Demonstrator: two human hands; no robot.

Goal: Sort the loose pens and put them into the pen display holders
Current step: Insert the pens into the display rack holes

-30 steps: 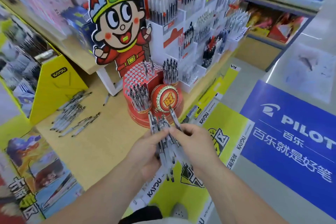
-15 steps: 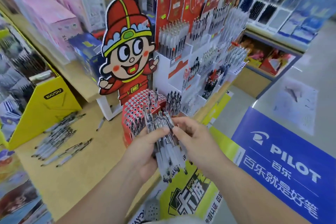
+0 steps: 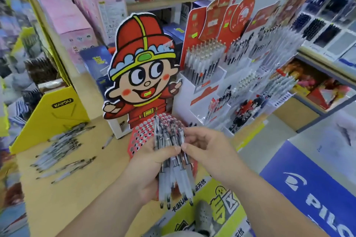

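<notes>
At centre frame, just below the middle, I have a bundle of pens (image 3: 172, 161) in my left hand (image 3: 152, 171); I count about six or seven, though they overlap too much to be sure. Each pen has a clear barrel with dark ink showing, a frosted white grip and a dark tip, and the tips point down toward 6 o'clock while the clicker ends fan up toward 12. My left hand is palm-up, its fingers (image 3: 167, 152) clenched round the middle of the bundle with the thumb pressed across the front. My right hand (image 3: 208, 152) comes in from 4 o'clock; its thumb and forefinger pinch the right side of the same bundle, the other fingers loosely curled above.

At 9 o'clock, on the wooden bench (image 3: 63, 188), more loose pens (image 3: 57, 150) lie flat in one big heap and two smaller groups nearer me; blur stops any count. One single pen (image 3: 108, 140) lies apart by the foot of the cartoon cutout (image 3: 142, 71).

Right behind the bundle stands a red holder (image 3: 142, 136) with a grid of round holes, most of them visibly unfilled. At 1 to 2 o'clock a white tiered display (image 3: 210, 75) holds several packed rows of upright pens. One yellow box (image 3: 50, 113) sits at 9 o'clock.
</notes>
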